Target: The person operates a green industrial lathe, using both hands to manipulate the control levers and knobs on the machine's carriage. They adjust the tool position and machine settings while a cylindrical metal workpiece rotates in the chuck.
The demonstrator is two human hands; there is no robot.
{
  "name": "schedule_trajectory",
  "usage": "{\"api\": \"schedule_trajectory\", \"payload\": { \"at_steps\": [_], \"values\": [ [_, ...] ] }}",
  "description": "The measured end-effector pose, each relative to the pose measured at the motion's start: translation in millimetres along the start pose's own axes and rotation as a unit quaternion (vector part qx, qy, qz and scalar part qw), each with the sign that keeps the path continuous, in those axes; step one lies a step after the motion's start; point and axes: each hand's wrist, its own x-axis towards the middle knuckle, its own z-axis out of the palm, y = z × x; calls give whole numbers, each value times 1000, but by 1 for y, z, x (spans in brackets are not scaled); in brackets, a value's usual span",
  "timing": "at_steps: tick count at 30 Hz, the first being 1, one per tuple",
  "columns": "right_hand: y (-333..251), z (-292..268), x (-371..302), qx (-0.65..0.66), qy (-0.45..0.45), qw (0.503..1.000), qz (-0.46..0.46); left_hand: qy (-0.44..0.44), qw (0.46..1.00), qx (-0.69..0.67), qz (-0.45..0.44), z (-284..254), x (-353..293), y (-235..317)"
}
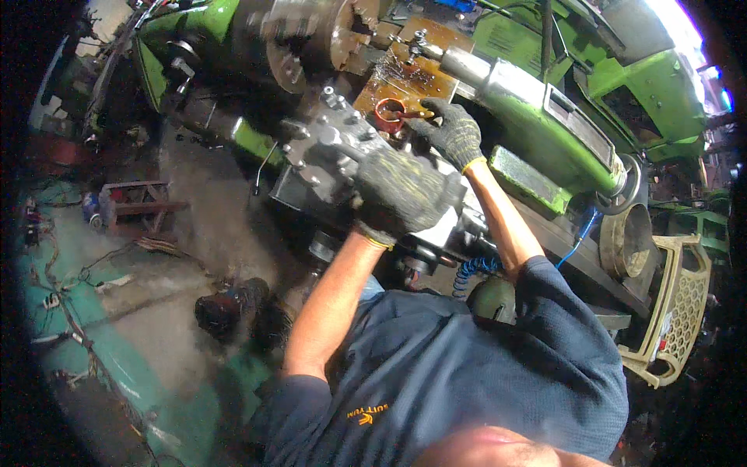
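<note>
My left hand (401, 191), gloved in grey knit and blurred, is closed round what looks like a metal lever (352, 148) on top of the lathe's tool post (315, 152). Several bolts stand up from that block. Farther off and to the right, my right hand (455, 132), in a matching glove, pinches a slim brush (419, 114) by its handle. The brush reaches into a small reddish-orange cup (389, 115), its tip hidden inside. Beneath the cup lies an oily, brownish plate (436, 78) strewn with metal chips.
A large chuck (334, 35), blurred, is at the far left of the plate. The green tailstock (537, 101) with its handwheel (626, 185) lies to the right. A beige plastic stool (677, 303) and a round metal ring (625, 241) are at the right. A rusty stand (136, 206) is on the floor at left.
</note>
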Motion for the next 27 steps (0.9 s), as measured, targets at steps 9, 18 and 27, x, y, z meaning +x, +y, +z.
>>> {"api": "schedule_trajectory", "payload": {
  "at_steps": [9, 18, 27],
  "values": [
    [-22, 8, 14, 127, 80, 988, 43, 47, 966, -253, 23, 7, -10, -9],
    [-44, 3, 7, 99, 157, 978, 95, 51, 949, -310, 32, 18, -17, -17],
    [-71, -11, 25, 59, 244, 960, 122, -97, 938, -333, 32, -21, -8, -34]
  ]
}}
